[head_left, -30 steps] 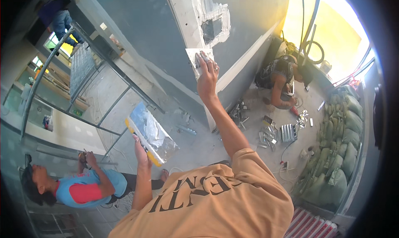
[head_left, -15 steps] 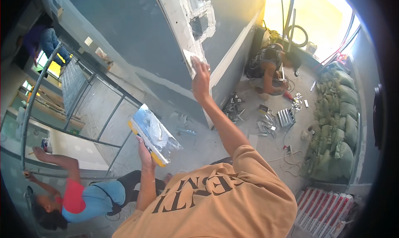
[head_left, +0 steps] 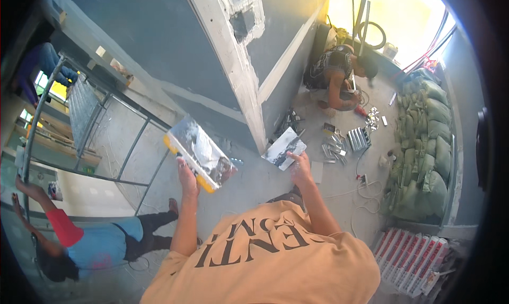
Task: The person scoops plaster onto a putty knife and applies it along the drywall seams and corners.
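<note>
In my left hand (head_left: 187, 180) I grip a wide taping knife (head_left: 186, 139) with a yellow edge along its back. A lump of white joint compound (head_left: 202, 147) lies on its blade. My right hand (head_left: 301, 167) is closed on a smaller putty knife (head_left: 284, 148), its flat blade smeared with white. The two blades are apart, held at about the same height in front of me. Beyond them rises a grey wall corner with a white-coated edge strip (head_left: 233, 65). A squarish opening (head_left: 243, 24) ringed with compound sits high beside that strip.
One co-worker (head_left: 339, 76) crouches on the floor at the far right, near loose metal pieces (head_left: 334, 150). Another person (head_left: 95, 245) is at left beside a metal scaffold (head_left: 121, 150). Green sacks (head_left: 419, 161) line the right wall, with red-and-white boxes (head_left: 411, 259) nearer.
My right hand has come down off the wall edge toward me, bringing the putty knife beside the wide taping knife. The person at left has shifted along the scaffold.
</note>
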A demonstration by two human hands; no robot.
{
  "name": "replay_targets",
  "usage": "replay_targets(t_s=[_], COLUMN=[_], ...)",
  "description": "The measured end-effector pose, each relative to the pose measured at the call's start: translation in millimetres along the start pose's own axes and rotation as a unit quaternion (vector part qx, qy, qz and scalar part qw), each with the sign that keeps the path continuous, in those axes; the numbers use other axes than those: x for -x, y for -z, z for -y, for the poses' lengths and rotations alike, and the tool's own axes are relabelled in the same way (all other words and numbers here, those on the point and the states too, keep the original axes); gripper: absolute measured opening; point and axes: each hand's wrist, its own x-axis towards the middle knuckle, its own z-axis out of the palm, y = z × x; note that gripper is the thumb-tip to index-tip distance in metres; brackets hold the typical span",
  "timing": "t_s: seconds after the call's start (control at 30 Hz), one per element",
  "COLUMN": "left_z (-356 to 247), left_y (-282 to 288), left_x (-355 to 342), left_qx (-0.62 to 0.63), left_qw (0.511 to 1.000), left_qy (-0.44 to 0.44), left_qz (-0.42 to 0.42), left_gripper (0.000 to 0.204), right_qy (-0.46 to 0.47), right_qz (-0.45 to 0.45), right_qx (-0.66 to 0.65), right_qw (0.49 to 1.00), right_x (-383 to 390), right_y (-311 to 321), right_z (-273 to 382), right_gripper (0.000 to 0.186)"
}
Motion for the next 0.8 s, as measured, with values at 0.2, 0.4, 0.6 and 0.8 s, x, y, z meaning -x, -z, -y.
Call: replay_targets(t_s=[0.2, 0.4, 0.6, 0.8], left_z=[25, 22, 31, 34], left_y=[-42, -92, -96, -113], left_x=[-34, -19, -1, 11], left_qx=[-0.056, -0.067, -0.214, -0.163], left_qw=[0.996, 0.989, 0.957, 0.972], left_qy=[-0.043, -0.09, -0.117, -0.055], left_qz=[0.059, 0.096, 0.158, 0.158], left_gripper=[0.072, 0.083, 0.08, 0.066], right_qy=[-0.105, -0.108, -0.079, -0.099], right_qz=[0.1, 0.124, 0.119, 0.121], right_qx=[-0.019, 0.021, 0.042, 0.002], right_qw=[0.989, 0.986, 0.989, 0.988], right_x=[31, 26, 10, 3], right_y=[-24, -45, -56, -56], right_z=[12, -1, -14, -10], right_gripper=[0.048, 0.048, 0.054, 0.055])
